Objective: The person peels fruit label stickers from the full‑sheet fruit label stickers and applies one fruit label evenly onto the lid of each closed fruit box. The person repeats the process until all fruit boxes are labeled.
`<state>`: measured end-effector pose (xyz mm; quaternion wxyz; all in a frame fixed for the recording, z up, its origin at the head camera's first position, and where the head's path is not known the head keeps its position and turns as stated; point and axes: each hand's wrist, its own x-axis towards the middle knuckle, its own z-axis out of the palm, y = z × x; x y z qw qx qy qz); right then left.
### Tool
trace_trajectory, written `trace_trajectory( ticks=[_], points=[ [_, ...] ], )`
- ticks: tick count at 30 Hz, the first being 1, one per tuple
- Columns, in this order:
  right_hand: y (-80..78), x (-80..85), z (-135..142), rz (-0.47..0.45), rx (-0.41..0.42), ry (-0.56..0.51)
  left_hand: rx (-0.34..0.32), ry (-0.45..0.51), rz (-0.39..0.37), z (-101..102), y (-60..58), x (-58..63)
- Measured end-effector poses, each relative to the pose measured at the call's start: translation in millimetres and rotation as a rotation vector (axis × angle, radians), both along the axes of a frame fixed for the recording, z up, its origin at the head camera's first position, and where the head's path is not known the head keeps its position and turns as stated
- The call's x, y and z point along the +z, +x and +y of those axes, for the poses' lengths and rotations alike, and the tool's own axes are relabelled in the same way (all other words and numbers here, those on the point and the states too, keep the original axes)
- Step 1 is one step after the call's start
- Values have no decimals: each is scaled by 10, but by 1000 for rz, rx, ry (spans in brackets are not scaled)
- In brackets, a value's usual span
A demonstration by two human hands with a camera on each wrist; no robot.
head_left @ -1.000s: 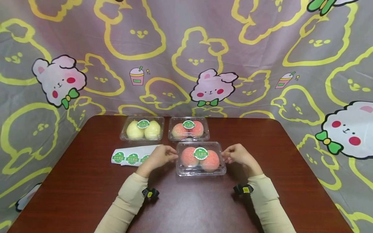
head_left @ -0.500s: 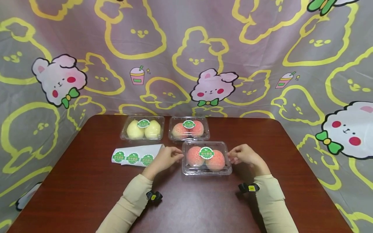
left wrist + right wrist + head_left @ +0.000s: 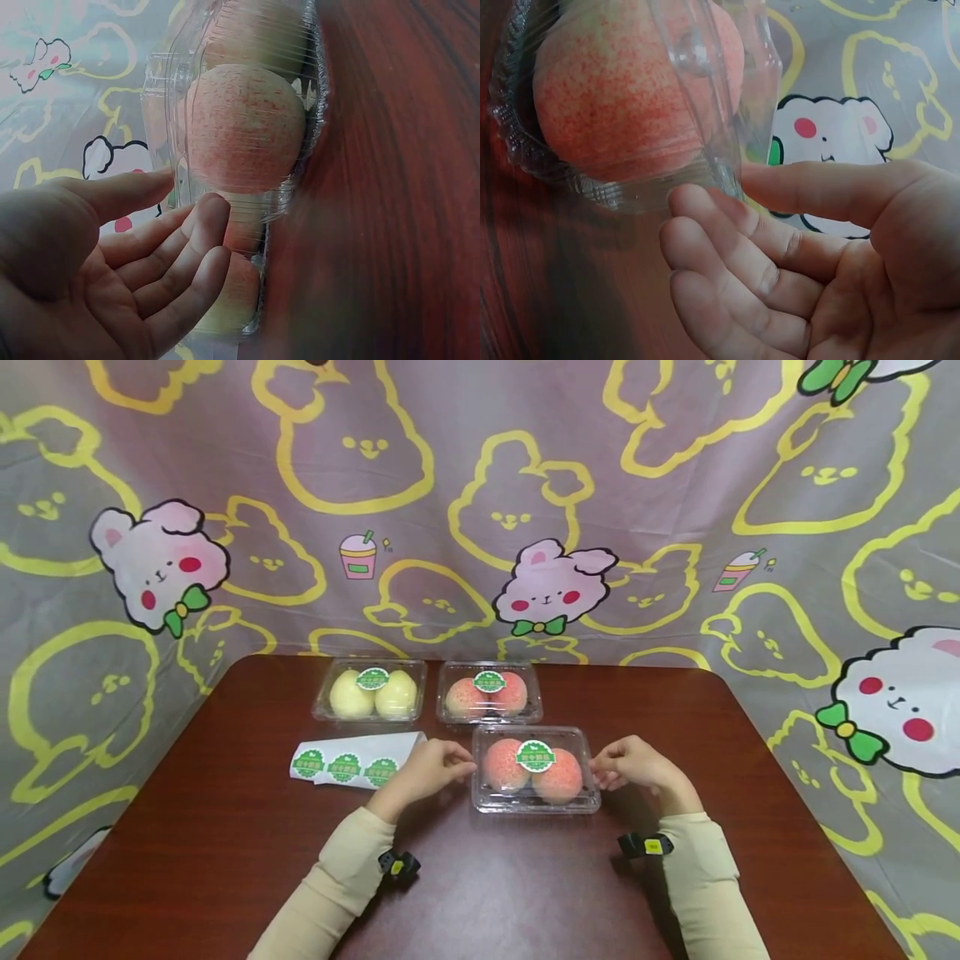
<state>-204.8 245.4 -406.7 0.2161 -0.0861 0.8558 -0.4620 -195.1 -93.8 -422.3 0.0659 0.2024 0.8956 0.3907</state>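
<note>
A clear plastic clamshell box [image 3: 536,802] holds two pink-red peaches [image 3: 557,777] and sits near the middle of the table. A round green-and-white sticker [image 3: 536,757] lies on its lid. At the box's left side, my left hand [image 3: 431,770] pinches the edge between thumb and index finger [image 3: 208,217], the other fingers loosely bent. My right hand [image 3: 637,768] does the same at the right side, its thumb [image 3: 810,191] against the lid's rim and the other fingers bent below. Peach flesh-side speckles show through the plastic in both wrist views.
Behind stand two more lidded boxes with stickers, one of yellow-green pears [image 3: 372,695], one of peaches [image 3: 489,695]. A white sheet of green stickers [image 3: 352,758] lies left, partly behind my left hand. A patterned curtain [image 3: 420,502] hangs behind the brown table [image 3: 495,893].
Between a second and half a second ago, the peach box slid a little to the right along with both hands. Since then box and hands have stayed nearly still; the head view shifted slightly.
</note>
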Motion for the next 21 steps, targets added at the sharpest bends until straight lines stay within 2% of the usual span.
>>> trace_trajectory(
  ticks=[8,15,21],
  points=[
    [-33,-9,120,-16,-8,11,-14,37,-54,81,1,13],
    [-23,6,240,-4,-3,22,2,29,-49,216,-17,-20],
    [-18,20,328,-8,-33,41,7,27,-52,341,-39,-39]
  ],
)
